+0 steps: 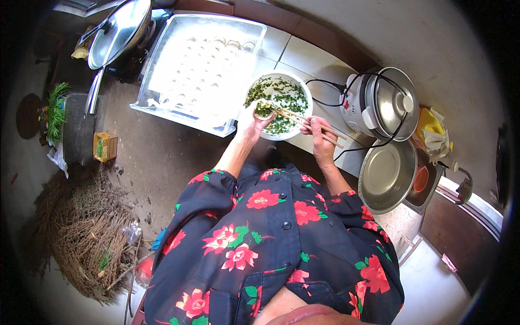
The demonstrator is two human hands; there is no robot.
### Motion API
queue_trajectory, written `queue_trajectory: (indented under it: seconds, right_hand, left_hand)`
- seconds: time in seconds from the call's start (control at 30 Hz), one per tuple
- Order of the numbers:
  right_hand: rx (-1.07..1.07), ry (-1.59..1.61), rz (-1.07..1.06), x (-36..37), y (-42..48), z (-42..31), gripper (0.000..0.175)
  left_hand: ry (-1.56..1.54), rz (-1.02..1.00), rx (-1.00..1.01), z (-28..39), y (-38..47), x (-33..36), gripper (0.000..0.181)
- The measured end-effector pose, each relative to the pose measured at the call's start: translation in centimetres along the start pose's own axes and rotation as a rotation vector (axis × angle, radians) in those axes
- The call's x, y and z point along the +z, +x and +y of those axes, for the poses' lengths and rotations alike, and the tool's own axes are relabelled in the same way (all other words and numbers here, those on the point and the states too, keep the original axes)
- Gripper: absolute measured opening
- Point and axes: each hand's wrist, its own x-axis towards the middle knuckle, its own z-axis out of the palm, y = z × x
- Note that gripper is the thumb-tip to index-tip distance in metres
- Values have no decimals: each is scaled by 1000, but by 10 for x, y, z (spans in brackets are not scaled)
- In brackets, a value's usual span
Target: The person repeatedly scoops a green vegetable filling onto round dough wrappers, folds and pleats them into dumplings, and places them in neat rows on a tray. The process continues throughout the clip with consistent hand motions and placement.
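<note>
In my left hand [248, 126] rests a dumpling wrapper [265, 116] with chopped green filling on it, held over the near left rim of a white bowl [307, 97]. My right hand [319, 134] grips a pair of wooden chopsticks [298, 118], whose tips touch the filling on the wrapper. More chopped green filling [284, 89] with pale bits lies spread inside the bowl. Left of the bowl, a clear plastic tray [185, 118] holds rows of white dumplings [215, 61], partly washed out by glare.
An electric cooker [367, 105] with a black cord stands right of the bowl. Beside it a metal basin [384, 174] leans over a sink [431, 185]. A lidded pan [118, 36] sits at far left. Dry brushwood [89, 239] and a cardboard box [107, 147] are on the floor.
</note>
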Motion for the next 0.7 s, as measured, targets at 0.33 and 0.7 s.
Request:
queue_trajectory:
  seconds: [0.33,0.7]
  right_hand:
    - [28,62,33,-15,4,-4,30]
    - [120,73,164,-44,32,-6,32]
  left_hand:
    - [10,-75,-22,0,1,5,39]
    - [100,-162,-105,20,-8,12,52]
